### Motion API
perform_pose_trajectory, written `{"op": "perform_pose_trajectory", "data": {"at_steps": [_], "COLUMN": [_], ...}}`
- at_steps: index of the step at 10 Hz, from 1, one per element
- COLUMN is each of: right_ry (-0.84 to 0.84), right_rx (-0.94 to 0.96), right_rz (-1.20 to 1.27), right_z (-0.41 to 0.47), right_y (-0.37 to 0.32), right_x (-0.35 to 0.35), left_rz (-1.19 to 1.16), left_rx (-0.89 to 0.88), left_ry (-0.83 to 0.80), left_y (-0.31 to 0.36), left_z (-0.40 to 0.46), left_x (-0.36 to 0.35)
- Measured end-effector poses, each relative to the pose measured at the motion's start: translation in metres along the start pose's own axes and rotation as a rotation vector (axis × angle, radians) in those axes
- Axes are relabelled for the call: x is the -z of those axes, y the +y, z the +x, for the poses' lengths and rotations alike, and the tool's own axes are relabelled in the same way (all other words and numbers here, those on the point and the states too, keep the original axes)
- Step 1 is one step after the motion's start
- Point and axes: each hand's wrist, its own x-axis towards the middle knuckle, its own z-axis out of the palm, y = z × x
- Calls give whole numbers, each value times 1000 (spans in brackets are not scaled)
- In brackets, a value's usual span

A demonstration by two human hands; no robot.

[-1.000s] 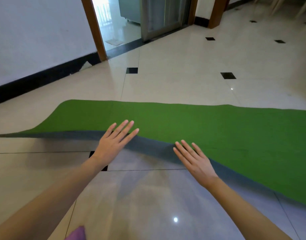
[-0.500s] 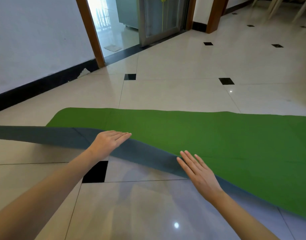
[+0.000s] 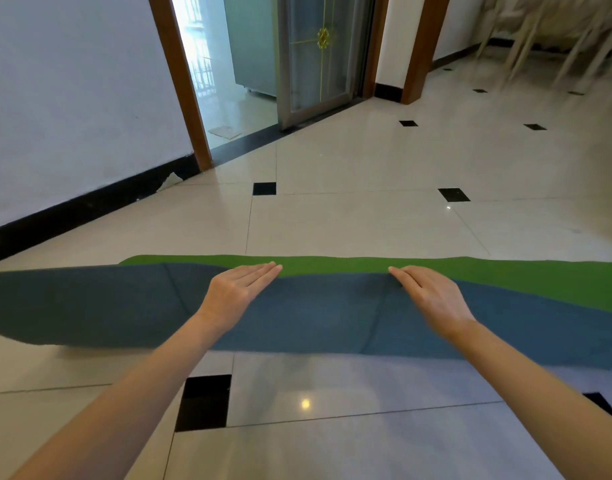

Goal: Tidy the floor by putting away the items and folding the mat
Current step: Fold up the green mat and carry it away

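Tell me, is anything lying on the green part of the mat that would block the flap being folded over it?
Nothing visible does. The left hand and right hand lie flat on the grey-blue flap, and the green strip beyond it is bare where it shows.

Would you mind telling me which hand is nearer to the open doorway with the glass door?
Left. The left hand lies flat on the mat below the doorway; the right hand lies further right.
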Motion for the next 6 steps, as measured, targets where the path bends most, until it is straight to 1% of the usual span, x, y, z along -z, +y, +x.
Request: {"op": "perform_pose_trajectory", "data": {"at_steps": [1, 2, 3, 4, 5, 6], "right_ry": [126, 26, 35, 15, 37, 95], "right_rx": [94, 148, 210, 230, 174, 140], "right_rz": [-204, -295, -336, -346, -323, -261], "right_z": [26, 39, 58, 75, 89, 103], "right_y": [4, 5, 12, 24, 38, 47], "right_x": [-4, -5, -5, -17, -38, -63], "left_rz": [106, 118, 125, 127, 143, 163], "left_rx": [35, 63, 87, 103, 131, 169], "left_ry": [4, -13, -12, -39, -47, -60], "left_y": [-7, -17, -24, -31, -41, -48], "left_z": [5, 10, 21, 33, 44, 43], "left_x": [-7, -14, -21, -29, -42, -59]}}
